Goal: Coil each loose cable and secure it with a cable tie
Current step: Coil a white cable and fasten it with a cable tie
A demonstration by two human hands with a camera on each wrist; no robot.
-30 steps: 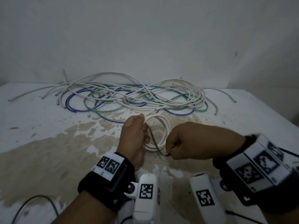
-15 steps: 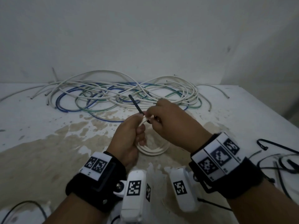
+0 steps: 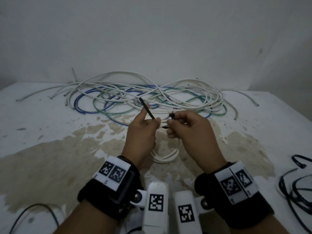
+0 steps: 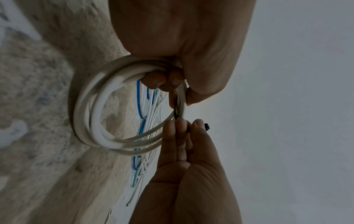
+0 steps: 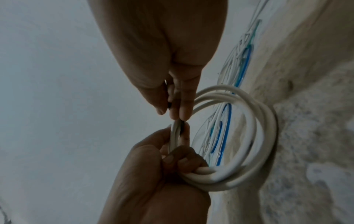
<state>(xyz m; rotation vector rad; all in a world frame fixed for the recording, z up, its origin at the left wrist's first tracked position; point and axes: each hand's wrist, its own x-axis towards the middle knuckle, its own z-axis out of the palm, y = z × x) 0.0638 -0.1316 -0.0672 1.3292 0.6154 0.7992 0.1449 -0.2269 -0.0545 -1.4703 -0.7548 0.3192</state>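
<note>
The left hand (image 3: 141,130) is clenching the top of a white coil (image 3: 166,155) — its fingers are curling round the bundled turns, seen plainly in the left wrist view, and it is also pinning the tail of a black tie (image 3: 146,108), which is sticking up and away past the thumb. The right hand (image 3: 187,130) is pinching the tie's head end just beside the left fingertips, with the strap passing under the bundle between the two hands. The coil is hanging from the left grip above the stained middle of the desk (image 3: 42,125), its lower loop close over the surface; whether it is touching I cannot tell. The loose cables (image 3: 146,97) — white, blue and green — are lying tangled along the far edge of the desk, well apart from the hands, and more black ties (image 3: 295,184) are lying at the near right edge. The coil is looking light but springy: the turns are spreading apart away from the grip, so it is likely to unwind if the left fingers are relaxing. It is best held right where the turns are bunching, next to the tie. The tie itself is thin, fairly stiff and probably slick, so each end is wanting a close fingertip pinch while the tail is being fed into the head.
</note>
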